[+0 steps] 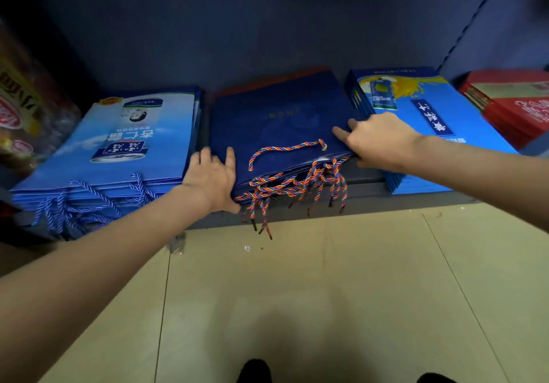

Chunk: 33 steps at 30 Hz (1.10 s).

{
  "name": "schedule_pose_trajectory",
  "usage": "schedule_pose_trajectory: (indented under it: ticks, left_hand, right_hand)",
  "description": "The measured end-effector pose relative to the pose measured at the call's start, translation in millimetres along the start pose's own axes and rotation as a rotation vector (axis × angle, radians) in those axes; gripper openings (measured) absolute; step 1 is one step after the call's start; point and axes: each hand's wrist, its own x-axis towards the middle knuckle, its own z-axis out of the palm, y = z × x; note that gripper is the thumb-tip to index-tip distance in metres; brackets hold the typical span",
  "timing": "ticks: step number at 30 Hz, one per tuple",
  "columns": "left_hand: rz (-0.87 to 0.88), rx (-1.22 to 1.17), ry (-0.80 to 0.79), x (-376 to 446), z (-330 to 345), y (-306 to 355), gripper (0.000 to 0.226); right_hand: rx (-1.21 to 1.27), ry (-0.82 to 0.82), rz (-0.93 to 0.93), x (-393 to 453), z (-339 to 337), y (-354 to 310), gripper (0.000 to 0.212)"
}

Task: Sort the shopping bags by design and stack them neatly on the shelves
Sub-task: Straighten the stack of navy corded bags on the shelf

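A shop: a dark blue metal shelf [365,188] holds flat stacks of printed blue paper shopping bags [124,145] above beige floor tiles [326,293].

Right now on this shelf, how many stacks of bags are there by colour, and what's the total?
Light blue stacks: 2, the light blue stack with rope handles at far left and the light blue stack with yellow splash right of centre.
Dark navy stacks: 1, the navy stack between both hands.
Red stacks: 1, the red stack at far right.
Total: 4 stacks.

Navy bags [276,121] stacked flat, apparently.
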Motion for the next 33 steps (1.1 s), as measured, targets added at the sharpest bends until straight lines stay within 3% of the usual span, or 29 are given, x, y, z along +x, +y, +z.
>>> schedule_pose_trajectory:
  ticks: [6, 12, 16, 23, 26, 30, 33]
  left_hand:
    - [0.001, -0.123, -0.053, -8, 3, 56, 0.118]
    - [-0.024, -0.286, -0.166, -4, 9, 67, 0.11]
    - [-0.043, -0.235, -0.192, 3, 6, 70, 0.114]
    - [-0.132, -0.391, -0.16, 6, 22, 77, 0.1]
    - [-0.092, -0.449, -0.175, 0, 17, 72, 0.109]
    - [-0.074, -0.492, -0.164, -5, 12, 64, 0.117]
    - [-0.11, -0.497, -0.131, -6, 13, 67, 0.118]
  right_hand:
    - [0.087, -0.189, 0.015, -48, 60, -24, 0.066]
    - [0.682, -0.257, 0.192, -37, 87, -45, 0.102]
    - [0.962, -0.195, 0.213, -43, 96, -40, 0.102]
    - [0.845, 0.006, 0.307, -83, 98, -29, 0.069]
    - [0.89, -0.055, 0.377, -87, 106, -37, 0.075]
    - [1.054, -0.045, 0.288, -67, 110, -55, 0.086]
    - [1.086, -0.167, 0.335, -51, 103, -61, 0.096]
